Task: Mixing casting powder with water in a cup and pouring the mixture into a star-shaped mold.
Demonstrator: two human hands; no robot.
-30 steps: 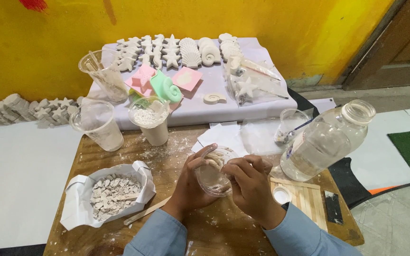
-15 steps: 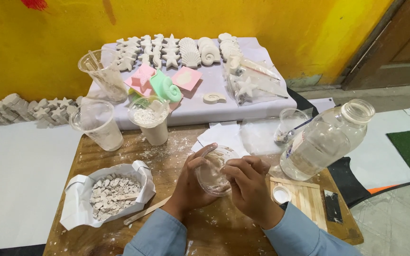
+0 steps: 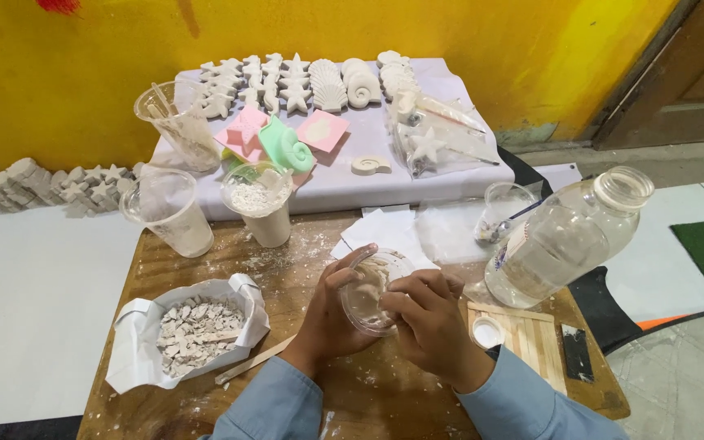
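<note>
Hands (image 3: 332, 314) (image 3: 429, 322) cradle a clear round plastic cup (image 3: 368, 292) smeared with white plaster, left fingers curled underneath, right fingertips pressed inside scraping residue; next, gentler wiping seems needed

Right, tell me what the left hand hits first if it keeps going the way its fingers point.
The left hand points up and right across the clear cup it holds; beyond that, probably the white paper sheets, though depth is unclear.
</note>
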